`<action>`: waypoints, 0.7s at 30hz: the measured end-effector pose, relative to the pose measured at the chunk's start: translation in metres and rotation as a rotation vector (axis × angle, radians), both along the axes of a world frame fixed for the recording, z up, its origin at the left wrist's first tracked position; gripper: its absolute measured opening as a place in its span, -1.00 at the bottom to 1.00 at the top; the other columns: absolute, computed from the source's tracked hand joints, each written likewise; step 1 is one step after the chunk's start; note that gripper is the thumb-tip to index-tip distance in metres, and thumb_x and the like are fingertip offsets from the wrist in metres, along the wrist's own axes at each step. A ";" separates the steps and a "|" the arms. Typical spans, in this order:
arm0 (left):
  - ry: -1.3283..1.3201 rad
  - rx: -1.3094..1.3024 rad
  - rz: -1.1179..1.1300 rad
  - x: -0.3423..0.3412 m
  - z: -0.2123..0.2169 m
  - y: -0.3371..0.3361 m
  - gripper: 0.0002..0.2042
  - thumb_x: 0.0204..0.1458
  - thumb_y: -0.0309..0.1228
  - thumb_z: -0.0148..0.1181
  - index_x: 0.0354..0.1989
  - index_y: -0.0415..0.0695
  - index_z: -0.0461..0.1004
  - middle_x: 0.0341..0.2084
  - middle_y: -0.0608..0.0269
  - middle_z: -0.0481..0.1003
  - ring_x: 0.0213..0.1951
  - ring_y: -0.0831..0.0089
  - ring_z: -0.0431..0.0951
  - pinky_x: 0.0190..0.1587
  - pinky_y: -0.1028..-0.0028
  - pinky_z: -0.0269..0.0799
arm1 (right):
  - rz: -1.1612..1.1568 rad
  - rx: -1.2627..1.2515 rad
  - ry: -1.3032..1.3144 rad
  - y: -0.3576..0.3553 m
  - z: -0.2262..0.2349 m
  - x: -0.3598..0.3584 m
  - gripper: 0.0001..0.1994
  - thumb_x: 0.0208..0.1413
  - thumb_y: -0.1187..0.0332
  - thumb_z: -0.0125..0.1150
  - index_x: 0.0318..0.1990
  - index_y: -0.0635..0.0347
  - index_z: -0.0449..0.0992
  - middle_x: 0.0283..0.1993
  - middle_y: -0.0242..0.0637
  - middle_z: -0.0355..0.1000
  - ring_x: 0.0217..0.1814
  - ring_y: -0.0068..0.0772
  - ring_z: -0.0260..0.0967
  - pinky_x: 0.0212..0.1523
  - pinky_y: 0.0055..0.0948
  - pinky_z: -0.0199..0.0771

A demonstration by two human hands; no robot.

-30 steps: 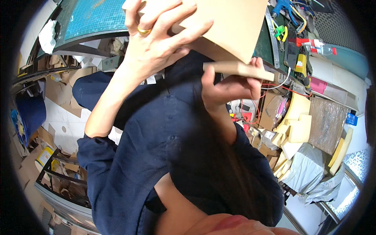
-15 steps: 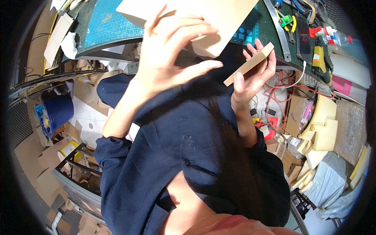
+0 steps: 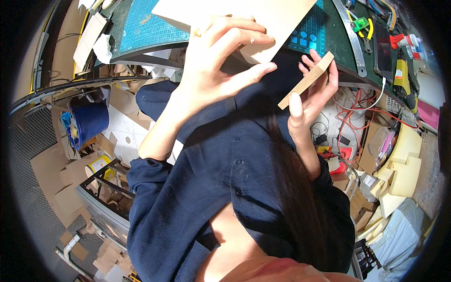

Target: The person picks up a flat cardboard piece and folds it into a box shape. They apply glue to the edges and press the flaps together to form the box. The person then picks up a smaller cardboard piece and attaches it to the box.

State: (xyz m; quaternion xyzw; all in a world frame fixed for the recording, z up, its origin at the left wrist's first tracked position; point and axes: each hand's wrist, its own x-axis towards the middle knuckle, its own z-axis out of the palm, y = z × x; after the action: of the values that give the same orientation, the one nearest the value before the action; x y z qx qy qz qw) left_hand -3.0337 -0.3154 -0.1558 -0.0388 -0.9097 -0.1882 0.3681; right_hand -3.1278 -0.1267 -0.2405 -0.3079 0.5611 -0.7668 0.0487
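Upper centre of frame: left hand [image 3: 213,61] spread wide, fingers splayed, palm and fingertips pressed against the underside and near edge of a large pale board [image 3: 263,19]. Board runs out past the top edge; its full size is not visible. A ring shows on one finger.

Upper right of centre: right hand [image 3: 312,94] loosely curled around a small wooden block [image 3: 306,81], thumb along the lower end, fingertips behind the upper end. Block tilts up to the right, just beside the big board's lower corner; whether they touch cannot be told.

Behind both: green cutting mat [image 3: 141,28] on the workbench, partly covered by the board. A metal ruler [image 3: 351,33] lies at upper right, tools beyond it blurred by the lens rim.

Lower frame filled by a dark blue shirt [image 3: 211,188] and dark hair. Blue bucket [image 3: 91,122] at left among cardboard scraps. Red cables [image 3: 350,122] tangle under the bench at right.
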 end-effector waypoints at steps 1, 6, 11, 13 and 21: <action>-0.019 0.013 -0.015 0.000 0.002 -0.001 -0.56 -0.14 -0.09 0.55 -0.07 0.06 0.63 -0.05 0.39 0.60 0.10 0.37 0.54 0.15 0.31 0.33 | 0.003 -0.001 0.004 0.001 0.000 -0.001 0.09 0.03 0.05 0.43 0.49 0.28 -0.27 0.45 0.21 0.01 0.46 0.07 0.13 0.48 -0.05 0.05; -0.042 0.031 -0.048 0.001 0.008 -0.003 -0.56 -0.14 -0.13 0.54 -0.06 0.06 0.63 -0.05 0.36 0.60 0.09 0.34 0.55 0.15 0.32 0.35 | 0.021 -0.014 -0.018 0.001 0.004 0.000 0.10 0.02 0.07 0.44 0.49 0.27 -0.27 0.46 0.22 0.01 0.46 0.07 0.13 0.49 -0.05 0.04; -0.042 0.015 -0.067 0.001 0.005 -0.006 -0.56 -0.13 -0.15 0.53 -0.04 0.04 0.63 -0.05 0.31 0.61 0.09 0.32 0.55 0.13 0.29 0.38 | 0.029 -0.015 -0.021 0.000 0.001 0.000 0.09 0.00 0.11 0.43 0.49 0.26 -0.27 0.46 0.22 0.03 0.47 0.07 0.14 0.49 -0.05 0.05; -0.061 0.047 -0.112 0.002 0.010 -0.009 -0.56 -0.15 -0.16 0.53 -0.04 0.03 0.63 -0.05 0.29 0.61 0.09 0.31 0.55 0.12 0.29 0.38 | 0.030 -0.017 -0.023 0.001 0.000 0.000 0.09 -0.01 0.13 0.43 0.49 0.26 -0.27 0.46 0.22 0.03 0.47 0.07 0.14 0.49 -0.06 0.05; 0.011 0.003 0.042 -0.005 0.003 0.007 -0.57 -0.17 -0.19 0.53 -0.08 0.02 0.63 -0.10 0.29 0.58 0.03 0.33 0.55 0.08 0.33 0.33 | 0.045 -0.003 -0.047 0.003 -0.001 0.001 0.08 -0.01 0.16 0.40 0.49 0.23 -0.29 0.46 0.24 0.03 0.47 0.07 0.13 0.49 -0.06 0.04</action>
State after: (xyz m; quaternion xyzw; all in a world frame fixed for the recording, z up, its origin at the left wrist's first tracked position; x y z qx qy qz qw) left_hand -3.0387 -0.3088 -0.1532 -0.0203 -0.9081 -0.1814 0.3768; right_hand -3.1267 -0.1239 -0.2417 -0.3025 0.5515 -0.7734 0.0787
